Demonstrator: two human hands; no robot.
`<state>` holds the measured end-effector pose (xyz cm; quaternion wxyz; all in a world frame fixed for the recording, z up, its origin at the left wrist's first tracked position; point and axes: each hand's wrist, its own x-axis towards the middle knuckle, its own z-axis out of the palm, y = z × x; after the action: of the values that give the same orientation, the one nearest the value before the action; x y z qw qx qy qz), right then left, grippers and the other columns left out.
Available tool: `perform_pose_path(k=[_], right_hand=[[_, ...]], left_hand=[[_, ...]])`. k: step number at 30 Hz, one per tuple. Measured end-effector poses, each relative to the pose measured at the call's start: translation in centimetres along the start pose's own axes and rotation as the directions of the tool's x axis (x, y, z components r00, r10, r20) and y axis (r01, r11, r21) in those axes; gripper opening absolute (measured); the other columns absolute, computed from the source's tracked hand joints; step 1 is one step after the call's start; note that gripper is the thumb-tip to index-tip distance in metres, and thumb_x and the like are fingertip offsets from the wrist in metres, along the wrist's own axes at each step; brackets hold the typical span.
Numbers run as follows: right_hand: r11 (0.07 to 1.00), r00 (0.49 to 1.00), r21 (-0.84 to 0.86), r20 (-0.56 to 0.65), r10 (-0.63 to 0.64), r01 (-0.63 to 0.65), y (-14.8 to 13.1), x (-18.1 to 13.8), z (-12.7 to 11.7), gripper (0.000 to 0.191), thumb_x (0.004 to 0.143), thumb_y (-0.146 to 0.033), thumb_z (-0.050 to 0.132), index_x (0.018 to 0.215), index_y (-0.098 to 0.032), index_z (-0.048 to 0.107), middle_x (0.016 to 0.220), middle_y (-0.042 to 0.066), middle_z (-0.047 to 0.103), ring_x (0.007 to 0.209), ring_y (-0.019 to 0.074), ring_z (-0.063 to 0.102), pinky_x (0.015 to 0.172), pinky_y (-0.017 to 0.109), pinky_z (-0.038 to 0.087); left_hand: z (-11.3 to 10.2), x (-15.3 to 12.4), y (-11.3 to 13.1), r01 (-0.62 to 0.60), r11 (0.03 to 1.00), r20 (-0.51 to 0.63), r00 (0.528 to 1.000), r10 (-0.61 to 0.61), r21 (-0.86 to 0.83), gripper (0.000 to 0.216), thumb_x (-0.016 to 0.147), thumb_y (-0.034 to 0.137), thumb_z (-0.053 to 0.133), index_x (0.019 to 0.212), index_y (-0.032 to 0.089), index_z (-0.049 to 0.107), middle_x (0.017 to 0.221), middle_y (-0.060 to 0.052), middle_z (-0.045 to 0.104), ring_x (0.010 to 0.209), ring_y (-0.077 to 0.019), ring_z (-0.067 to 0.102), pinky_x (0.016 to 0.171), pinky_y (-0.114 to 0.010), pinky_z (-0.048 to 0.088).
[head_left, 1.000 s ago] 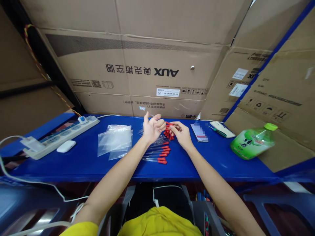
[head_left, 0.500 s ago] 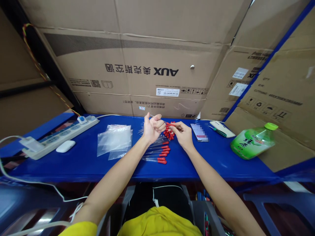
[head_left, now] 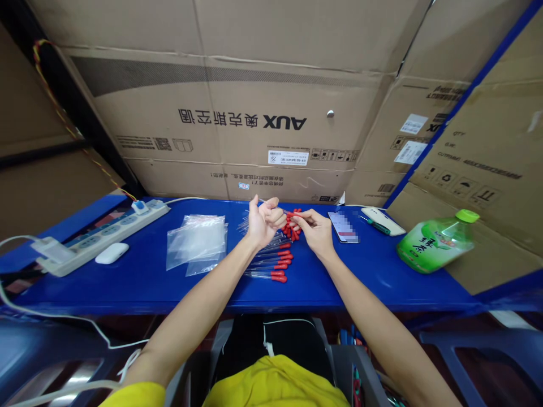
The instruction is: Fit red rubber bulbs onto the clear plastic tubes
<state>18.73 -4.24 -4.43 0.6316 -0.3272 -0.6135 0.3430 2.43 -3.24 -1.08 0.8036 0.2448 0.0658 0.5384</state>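
My left hand (head_left: 266, 220) is closed around the clear tube of a dropper, palm turned up and thumb raised. My right hand (head_left: 317, 230) pinches the red rubber bulb (head_left: 296, 214) at that dropper's other end. Beneath and around both hands lie several more droppers (head_left: 278, 267), clear thin tubes pointing left and red bulbs to the right. Some form a row in front, while others are bunched in a pile (head_left: 292, 230) behind, partly hidden by my hands.
Clear plastic bags (head_left: 199, 243) lie left of the droppers on the blue table (head_left: 339, 288). Farther left are a power strip (head_left: 102, 234) and a white case (head_left: 112, 253). To the right are a phone (head_left: 343, 227), a green screwdriver (head_left: 377, 225), a white object (head_left: 388, 219) and a green bottle (head_left: 435, 246). Cardboard (head_left: 237, 90) stands behind.
Both hands keep nearly the same place and grip on the dropper. The whole view has shifted very slightly.
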Motion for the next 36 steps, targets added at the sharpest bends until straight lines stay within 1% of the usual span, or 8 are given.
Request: perform_pose_path(k=[7,17,19,25,36], right_hand=[[1.000,1.000,-0.028,-0.006,-0.007,0.007,-0.16,-0.07,0.03,0.023,0.083,-0.041,0.077,0.087,-0.019,0.071,0.074,0.003,0.076,0.066,0.0187,0.074,0.066,0.032,0.063],[0.998,1.000,-0.063,0.002,-0.006,0.006,-0.17,-0.19,0.10,0.025,0.083,-0.044,0.075,0.087,-0.020,0.071,0.076,0.003,0.076,0.068,0.0198,0.075,0.067,0.033,0.063],[0.998,1.000,-0.064,-0.001,-0.009,0.009,-0.21,-0.20,0.10,0.025,0.083,-0.044,0.075,0.087,-0.020,0.071,0.076,0.003,0.076,0.068,0.0197,0.074,0.067,0.033,0.063],[0.998,1.000,-0.060,-0.004,-0.012,0.011,-0.48,-0.25,0.14,0.025,0.083,-0.044,0.076,0.086,-0.020,0.070,0.074,0.003,0.075,0.068,0.0202,0.074,0.067,0.033,0.063],[0.998,0.999,-0.054,-0.014,-0.029,0.028,-0.58,-0.31,0.19,0.023,0.083,-0.043,0.076,0.085,-0.021,0.070,0.074,0.002,0.075,0.067,0.0198,0.074,0.066,0.033,0.063]], left_hand=[[-0.24,0.06,-0.09,-0.021,0.998,0.072,0.997,0.017,0.055,0.049,0.101,0.057,0.022,0.070,0.021,0.036,0.048,0.008,0.016,0.039,-0.0104,0.022,0.044,-0.024,0.023],[-0.21,0.08,-0.06,0.000,0.999,0.011,1.000,0.000,0.038,0.048,0.100,0.060,0.026,0.071,0.022,0.035,0.047,0.009,0.018,0.039,-0.0110,0.022,0.045,-0.024,0.026],[-0.17,0.04,-0.08,-0.002,0.999,0.020,1.000,0.001,0.054,0.048,0.100,0.060,0.026,0.071,0.022,0.035,0.047,0.009,0.018,0.039,-0.0110,0.022,0.045,-0.024,0.026],[-0.17,-0.02,-0.12,-0.036,0.994,0.091,0.996,0.026,0.106,0.050,0.101,0.058,0.020,0.071,0.021,0.036,0.047,0.008,0.017,0.040,-0.0108,0.020,0.045,-0.024,0.024],[-0.06,-0.04,-0.20,-0.010,0.998,0.038,0.999,0.008,0.056,0.048,0.101,0.059,0.023,0.072,0.022,0.036,0.047,0.008,0.018,0.040,-0.0108,0.022,0.045,-0.024,0.025]])
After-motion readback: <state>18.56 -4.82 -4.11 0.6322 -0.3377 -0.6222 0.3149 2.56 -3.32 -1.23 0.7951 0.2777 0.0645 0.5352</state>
